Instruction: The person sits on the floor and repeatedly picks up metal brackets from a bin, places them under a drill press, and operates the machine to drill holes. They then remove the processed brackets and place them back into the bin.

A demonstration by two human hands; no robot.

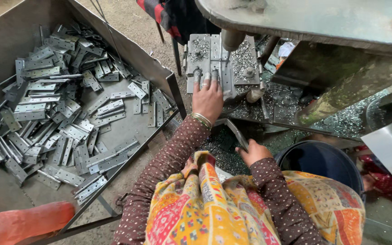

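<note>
So the left hand [208,97] was up in the middle of the frame, fingers spread out flat and pressing down on a metal hinge [209,68] that sat on the drill's work plate [246,63], right under the drill bit [227,58]; it wasn't gripping anything, just holding the piece flat, with bangles [201,120] on the wrist. The right hand [253,152] was lower, about center frame, curled closed around a flat metal lever [237,132] that stuck up and to the left from the fist. Metal shavings [291,97] were piled all over the plate and the machine base to the right. The whole left side of the frame was taken up by a big metal tray [5,190] with a heap of loose hinges [60,113] dumped in it. A dark round bucket [323,159] sat at lower right just beside the right arm, and something orange and plastic [23,222] poked in at the bottom left corner
</note>
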